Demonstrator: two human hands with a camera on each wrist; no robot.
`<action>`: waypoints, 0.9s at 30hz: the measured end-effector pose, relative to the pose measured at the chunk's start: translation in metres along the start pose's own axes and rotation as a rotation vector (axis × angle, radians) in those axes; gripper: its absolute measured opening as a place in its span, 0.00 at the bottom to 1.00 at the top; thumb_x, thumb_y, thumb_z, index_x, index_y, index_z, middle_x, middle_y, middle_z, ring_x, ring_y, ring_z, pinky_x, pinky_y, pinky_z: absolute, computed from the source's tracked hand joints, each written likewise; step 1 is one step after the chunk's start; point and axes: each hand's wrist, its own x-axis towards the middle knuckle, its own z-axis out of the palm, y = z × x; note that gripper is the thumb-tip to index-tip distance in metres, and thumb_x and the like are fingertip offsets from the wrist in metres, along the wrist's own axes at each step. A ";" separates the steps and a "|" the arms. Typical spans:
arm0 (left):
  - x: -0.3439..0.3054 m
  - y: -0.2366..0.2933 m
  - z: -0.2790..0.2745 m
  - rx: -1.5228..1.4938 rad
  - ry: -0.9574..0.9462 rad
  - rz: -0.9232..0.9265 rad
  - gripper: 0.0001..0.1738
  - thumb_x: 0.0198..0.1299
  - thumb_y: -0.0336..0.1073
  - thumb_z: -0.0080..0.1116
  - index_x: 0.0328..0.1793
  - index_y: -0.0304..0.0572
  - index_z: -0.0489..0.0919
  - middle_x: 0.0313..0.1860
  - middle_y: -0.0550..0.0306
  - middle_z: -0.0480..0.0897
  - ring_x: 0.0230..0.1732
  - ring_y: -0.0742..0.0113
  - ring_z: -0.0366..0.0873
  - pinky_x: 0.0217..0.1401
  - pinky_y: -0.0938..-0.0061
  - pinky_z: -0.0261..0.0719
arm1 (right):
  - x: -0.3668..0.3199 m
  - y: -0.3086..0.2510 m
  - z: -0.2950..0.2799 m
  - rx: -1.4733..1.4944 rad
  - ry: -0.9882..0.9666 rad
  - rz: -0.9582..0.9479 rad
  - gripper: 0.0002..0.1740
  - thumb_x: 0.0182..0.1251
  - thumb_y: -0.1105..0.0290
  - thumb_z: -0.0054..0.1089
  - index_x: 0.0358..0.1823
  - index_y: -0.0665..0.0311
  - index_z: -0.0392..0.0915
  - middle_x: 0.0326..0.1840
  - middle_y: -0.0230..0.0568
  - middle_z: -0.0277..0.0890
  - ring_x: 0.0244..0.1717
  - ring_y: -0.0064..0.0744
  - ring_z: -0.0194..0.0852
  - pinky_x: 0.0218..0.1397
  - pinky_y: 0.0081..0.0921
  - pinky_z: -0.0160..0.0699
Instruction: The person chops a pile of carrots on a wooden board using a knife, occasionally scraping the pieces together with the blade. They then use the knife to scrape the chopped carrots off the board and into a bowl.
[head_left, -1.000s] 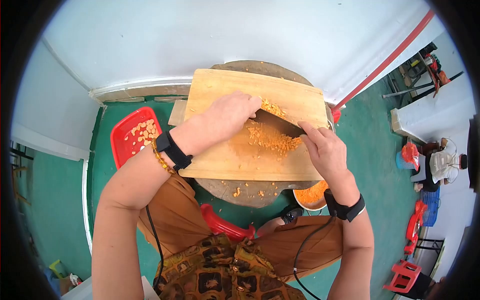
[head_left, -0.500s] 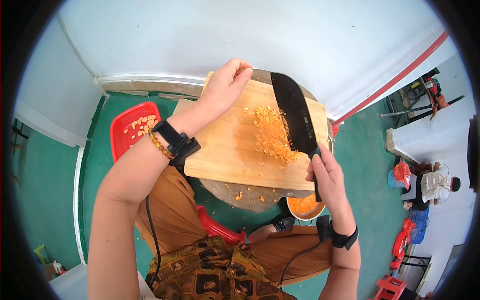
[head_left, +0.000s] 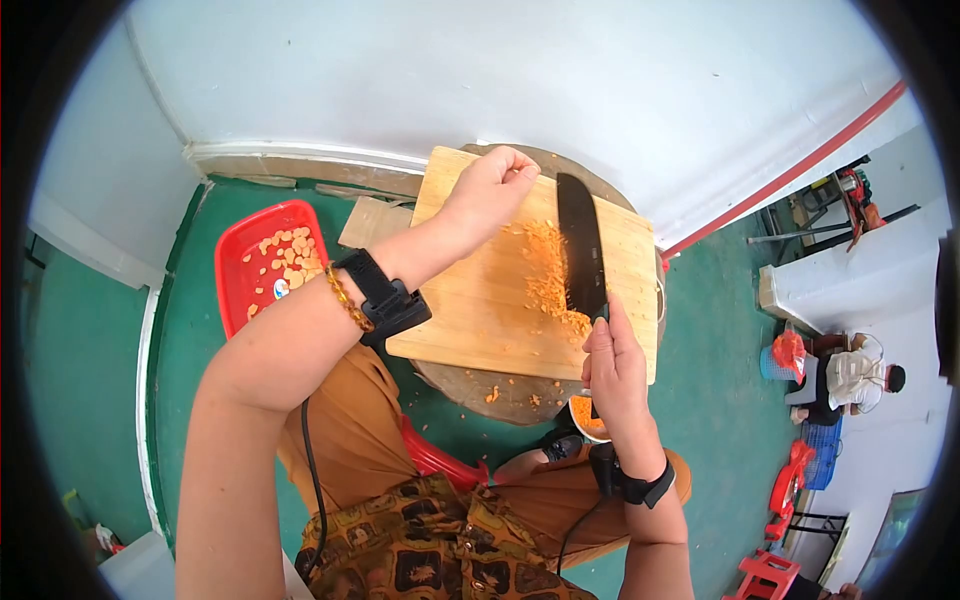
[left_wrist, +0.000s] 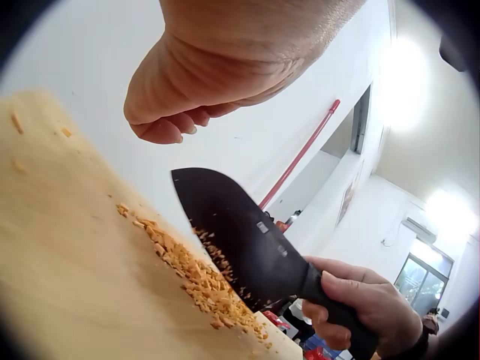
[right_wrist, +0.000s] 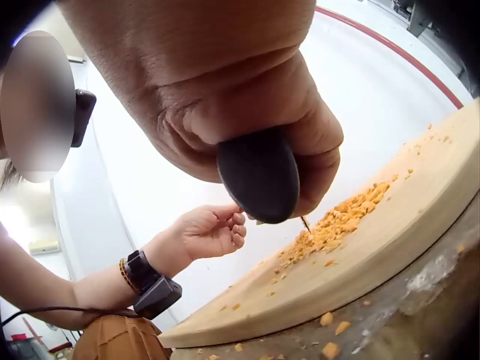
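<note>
My right hand (head_left: 617,365) grips the black handle of a broad black kitchen knife (head_left: 582,235). The blade lies along the right side of a pile of finely chopped carrot (head_left: 545,270) on the wooden cutting board (head_left: 450,325). Orange crumbs cling to the low part of the blade in the left wrist view. My left hand (head_left: 488,200) hovers over the far part of the board, left of the knife tip. Its fingers are loosely curled with nothing seen in them.
Under the board is a round wooden block (head_left: 470,390) with scattered crumbs. A red basin (head_left: 226,265) of pale orange slices stands at the left. By my right knee sits a bowl of chopped carrot (head_left: 588,412). Another person (head_left: 855,375) sits far right.
My left hand came off the blade and lifted away, then shifted right. The knife swung from lying across the pile to standing lengthwise at its right side.
</note>
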 end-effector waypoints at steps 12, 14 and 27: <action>-0.003 0.001 -0.001 0.066 -0.054 -0.089 0.13 0.72 0.41 0.55 0.50 0.38 0.78 0.39 0.68 0.77 0.41 0.81 0.70 0.46 0.81 0.72 | 0.016 0.011 0.001 -0.263 0.081 -0.231 0.26 0.78 0.74 0.44 0.75 0.66 0.62 0.28 0.34 0.68 0.29 0.23 0.68 0.34 0.23 0.72; -0.002 -0.002 0.000 0.036 -0.035 -0.085 0.14 0.70 0.42 0.56 0.49 0.37 0.78 0.34 0.65 0.78 0.37 0.77 0.71 0.41 0.77 0.73 | 0.017 0.015 0.001 -0.319 0.037 -0.221 0.26 0.78 0.74 0.44 0.75 0.67 0.62 0.28 0.34 0.68 0.31 0.23 0.68 0.38 0.23 0.73; 0.000 -0.007 0.003 0.095 -0.034 -0.057 0.14 0.69 0.41 0.56 0.49 0.37 0.78 0.32 0.62 0.79 0.34 0.75 0.73 0.37 0.74 0.75 | 0.019 -0.005 -0.002 -0.296 0.048 -0.214 0.23 0.76 0.76 0.45 0.70 0.72 0.66 0.43 0.53 0.79 0.42 0.36 0.78 0.51 0.28 0.75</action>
